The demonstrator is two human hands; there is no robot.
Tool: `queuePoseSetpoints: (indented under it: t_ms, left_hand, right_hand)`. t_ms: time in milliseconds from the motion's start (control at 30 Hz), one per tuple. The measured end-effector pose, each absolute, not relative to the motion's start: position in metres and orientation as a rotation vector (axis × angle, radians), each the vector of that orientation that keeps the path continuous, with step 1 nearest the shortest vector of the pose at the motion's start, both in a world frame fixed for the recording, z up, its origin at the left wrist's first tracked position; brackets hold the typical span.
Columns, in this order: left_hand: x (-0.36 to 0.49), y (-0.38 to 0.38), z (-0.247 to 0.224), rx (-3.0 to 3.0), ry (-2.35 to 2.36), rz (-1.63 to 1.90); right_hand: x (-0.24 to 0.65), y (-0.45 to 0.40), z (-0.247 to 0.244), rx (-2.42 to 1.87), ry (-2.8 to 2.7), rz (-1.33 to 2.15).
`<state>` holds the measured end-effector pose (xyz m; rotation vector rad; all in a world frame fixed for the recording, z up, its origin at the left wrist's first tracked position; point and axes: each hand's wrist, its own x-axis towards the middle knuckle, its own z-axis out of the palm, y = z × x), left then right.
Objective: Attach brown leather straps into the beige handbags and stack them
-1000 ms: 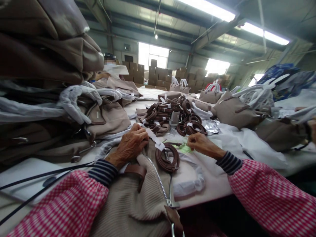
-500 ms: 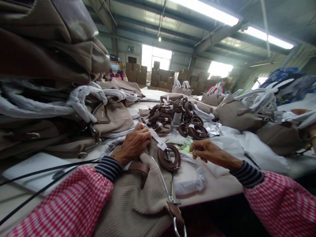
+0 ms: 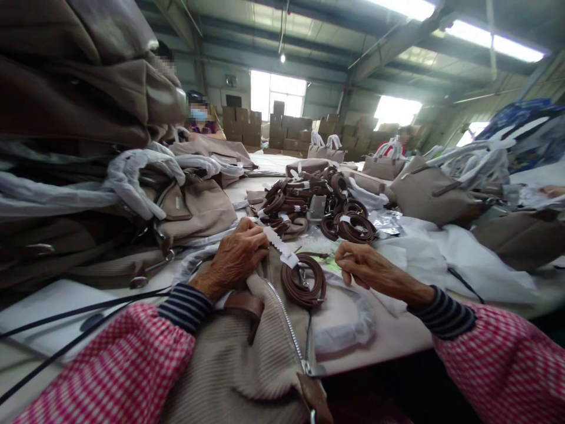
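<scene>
A beige corduroy bag (image 3: 229,359) with an opened silver zipper lies before me. My left hand (image 3: 241,253) is closed at its upper edge, pinching one end of a white serrated paper strip (image 3: 278,244). The strip's other end lies on a coiled brown strap (image 3: 303,281) with metal clasps, resting beside the zipper. To the right of the coil, my right hand (image 3: 366,268) has its fingers curled together over the green patch on the table; whatever its fingertips hold is too small to make out. A white-wrapped handle (image 3: 348,330) lies below it.
Stacked bags (image 3: 88,76) rise high at the left. Coiled brown straps (image 3: 304,200) are heaped ahead. More beige bags (image 3: 432,191) and white wrapping (image 3: 481,259) lie at the right. A person (image 3: 203,121) in a mask is across the table; black cables (image 3: 79,306) run at the left.
The view has shifted slightly. Both hands stay nearly where they were, the left still at the strip and the right slightly closer to the coil. More of a second person shows at the upper left.
</scene>
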<state>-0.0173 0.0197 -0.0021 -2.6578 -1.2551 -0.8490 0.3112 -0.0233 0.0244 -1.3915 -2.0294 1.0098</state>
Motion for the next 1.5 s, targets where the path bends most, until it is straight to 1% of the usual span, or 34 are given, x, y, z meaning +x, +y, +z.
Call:
queuePoseSetpoints:
  t_ms: [67, 267, 400, 600, 800, 967, 1033, 1100, 1233, 1300, 1400, 1500]
  left_hand:
    - [-0.017, 0.020, -0.002, -2.653, -1.254, -0.857]
    - [-0.019, 0.022, -0.004, -2.655, -1.230, -0.864]
    - [-0.019, 0.023, -0.005, -2.650, -1.198, -0.879]
    - [-0.019, 0.022, -0.004, -2.658, -1.229, -0.850]
    - [-0.018, 0.020, -0.002, -2.647, -1.285, -0.816]
    - [-0.017, 0.020, -0.002, -2.651, -1.248, -0.795]
    - [-0.017, 0.020, -0.002, -2.651, -1.262, -0.799]
    - [-0.017, 0.020, -0.002, -2.647, -1.270, -0.808]
    - [-0.018, 0.021, -0.003, -2.650, -1.237, -0.808]
    - [-0.018, 0.022, -0.004, -2.657, -1.236, -0.802]
    - [-0.018, 0.021, -0.003, -2.654, -1.248, -0.803]
    - [-0.018, 0.021, -0.002, -2.657, -1.249, -0.821]
  right_hand:
    - [0.315, -0.021, 0.023, -1.404, -2.044, 0.981]
    - [0.322, -0.012, 0.023, -1.313, -2.162, 0.688]
    - [0.324, -0.011, 0.020, -1.392, -2.120, 0.672]
    - [0.300, -0.006, 0.020, -1.343, -1.970, 0.894]
    - [0.266, -0.024, 0.038, -1.249, -2.169, 1.086]
    - [0.256, -0.049, 0.041, -1.303, -2.180, 1.483]
    - [0.253, -0.056, 0.043, -1.338, -2.258, 1.535]
    - [0.247, -0.063, 0.045, -1.371, -2.415, 1.364]
    - [0.231, -0.078, 0.042, -1.381, -2.765, 0.541]
    - [0.228, -0.081, 0.038, -1.400, -2.865, 0.262]
    - [0.238, -0.078, 0.032, -1.359, -2.951, 0.089]
    - [0.266, -0.073, 0.033, -1.188, -3.015, 0.080]
